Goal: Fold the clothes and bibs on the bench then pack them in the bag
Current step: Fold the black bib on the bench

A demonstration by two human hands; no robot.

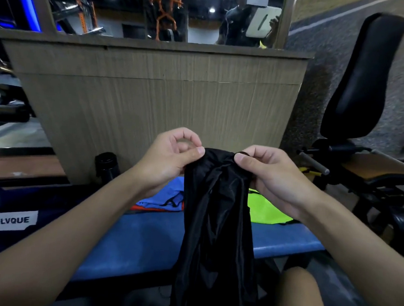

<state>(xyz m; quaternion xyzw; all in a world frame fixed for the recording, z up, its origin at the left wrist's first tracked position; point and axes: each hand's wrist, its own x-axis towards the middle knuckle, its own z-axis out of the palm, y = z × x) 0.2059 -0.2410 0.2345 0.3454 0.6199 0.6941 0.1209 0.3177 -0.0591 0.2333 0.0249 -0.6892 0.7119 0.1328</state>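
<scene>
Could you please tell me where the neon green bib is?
In the head view, the neon green bib lies on the blue bench, right of the black garment, below the right hand.

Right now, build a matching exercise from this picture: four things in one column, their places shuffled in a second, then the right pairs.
1. black shiny garment
2. neon yellow-green bib
3. light blue bib with black trim
4. navy bag with a white LVQUE label

A. left of the blue padded bench
B. pinched by the left hand and right hand, hanging
C. on the bench, right of the hanging cloth
D. on the bench, left of the hanging cloth

Pairs: 1-B, 2-C, 3-D, 4-A
</scene>
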